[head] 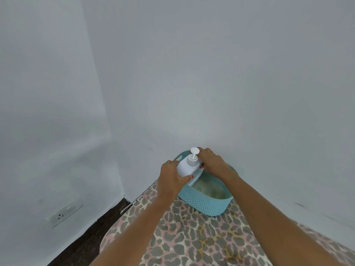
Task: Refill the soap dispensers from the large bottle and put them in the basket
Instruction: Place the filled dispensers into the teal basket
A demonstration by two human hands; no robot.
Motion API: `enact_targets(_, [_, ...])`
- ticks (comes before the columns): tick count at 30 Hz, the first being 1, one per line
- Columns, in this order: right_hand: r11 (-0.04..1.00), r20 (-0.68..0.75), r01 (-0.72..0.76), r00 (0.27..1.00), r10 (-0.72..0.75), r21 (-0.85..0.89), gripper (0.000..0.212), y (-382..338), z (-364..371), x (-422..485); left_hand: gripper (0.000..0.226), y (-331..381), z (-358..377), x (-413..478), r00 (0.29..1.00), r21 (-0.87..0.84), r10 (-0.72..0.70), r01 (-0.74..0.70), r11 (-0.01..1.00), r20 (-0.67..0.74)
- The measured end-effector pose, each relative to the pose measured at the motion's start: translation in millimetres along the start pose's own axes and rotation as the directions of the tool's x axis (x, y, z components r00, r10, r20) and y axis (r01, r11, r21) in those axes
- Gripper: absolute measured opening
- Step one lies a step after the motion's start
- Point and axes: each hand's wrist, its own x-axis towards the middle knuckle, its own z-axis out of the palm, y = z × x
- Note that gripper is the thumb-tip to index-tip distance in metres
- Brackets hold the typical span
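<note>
A white soap dispenser (pixel 187 165) with a round pump head is held tilted over the far left rim of a teal woven basket (pixel 204 203). My left hand (pixel 172 176) wraps its body from the left. My right hand (pixel 211 163) grips its flat white base part on the right, above the basket's back edge. The basket's inside looks pale; what lies in it I cannot make out. The large bottle is not in view.
The basket stands at the far end of a table with a leopard-print cover (pixel 201 239), close against a white wall. A dark floor (pixel 92 227) and a wall socket (pixel 64 214) lie to the left.
</note>
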Motion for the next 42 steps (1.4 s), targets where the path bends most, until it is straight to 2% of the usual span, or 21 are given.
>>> enact_targets(5, [0.991,0.015,0.066,0.998,-0.069,0.119,0.057,4.1,6.6,7.4,0.058,0.7,6.0,0.6,1.0,-0.009,-0.02,0.02,1.0,-0.014])
enact_targets(10, [0.955,0.016,-0.008,1.0,0.003,0.296,0.063,-1.5,22.2,7.8,0.058,4.4,6.1,-1.8,1.0,-0.017,-0.013,0.012,1.0,-0.024])
enact_targets(15, [0.938,0.031,-0.068,0.998,0.061,0.339,0.069,-2.1,22.5,1.4,0.059,6.4,2.2,-5.3,1.0,0.008,-0.013,0.013,1.0,0.001])
enact_targets(19, [0.916,-0.103,-0.089,0.985,0.14,0.39,0.052,0.5,9.3,-19.2,0.053,10.6,-3.1,-10.9,1.0,0.025,0.002,-0.002,1.0,-0.019])
enact_targets(23, [0.94,-0.207,-0.112,0.961,0.185,0.322,0.039,9.4,-11.9,-51.3,0.054,23.2,-5.4,-26.1,0.999,0.009,0.032,-0.032,0.999,-0.004])
enact_targets(29, [0.958,-0.281,-0.144,0.936,0.213,0.246,0.038,25.3,-43.3,-122.2,0.053,66.2,4.9,-62.4,0.995,-0.131,0.095,-0.089,0.987,0.036])
enact_targets(33, [0.95,-0.343,-0.216,0.895,0.285,0.227,0.036,39.1,-61.0,-176.5,0.051,104.8,20.1,-90.9,0.983,-0.153,0.146,-0.129,0.98,0.108])
enact_targets(42, [0.877,-0.416,-0.377,0.776,0.474,0.296,0.022,86.7,-101.7,-304.1,0.044,182.8,69.0,-170.4,0.892,-0.24,0.341,-0.276,0.931,0.296])
